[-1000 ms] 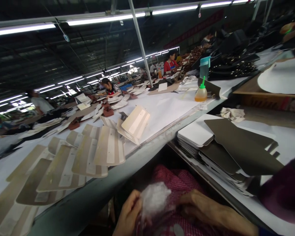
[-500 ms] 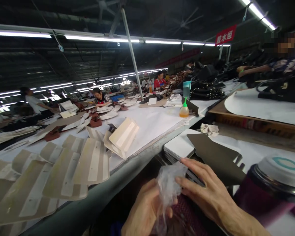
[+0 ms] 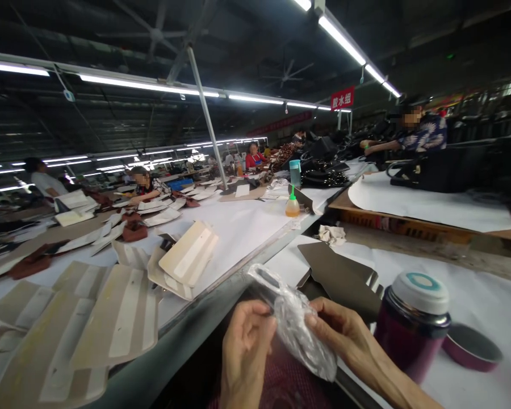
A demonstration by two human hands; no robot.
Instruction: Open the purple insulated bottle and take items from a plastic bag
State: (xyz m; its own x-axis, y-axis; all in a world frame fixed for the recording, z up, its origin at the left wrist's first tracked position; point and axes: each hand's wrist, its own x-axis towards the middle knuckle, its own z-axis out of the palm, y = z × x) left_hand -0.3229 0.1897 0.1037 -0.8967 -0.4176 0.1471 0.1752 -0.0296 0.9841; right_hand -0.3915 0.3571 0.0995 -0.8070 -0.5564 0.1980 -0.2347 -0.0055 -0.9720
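Head view: the right hand [image 3: 344,332] has thumb and forefinger brought together on crumpled clear plastic film [image 3: 302,335], pinching its upper right side, just past the middle. The left hand [image 3: 247,346] is half curled at the film's nine o'clock side, thumb and forefinger close together by its edge; whether they grip it or merely touch it, I cannot tell. The film hangs between the two hands, above checked cloth [image 3: 276,383] at seven o'clock, a loose loop reaching towards eleven and a bunched end towards five.

It should weigh next to nothing, and be limp, slick and fairly easy to tear. The gathered middle looks the surest hold, with finger pads rather than nails; the thin loop would probably give or slip.

Outward from the film, dark sheets [image 3: 344,281] lie between one and two o'clock, and a purple flask [image 3: 409,335] stands at three, near the right wrist, with a shallow purple cup [image 3: 472,347] beyond it. Beige panels [image 3: 119,318] overlap at nine. Farther off, at twelve, is a green-tipped bottle of amber liquid [image 3: 292,208].
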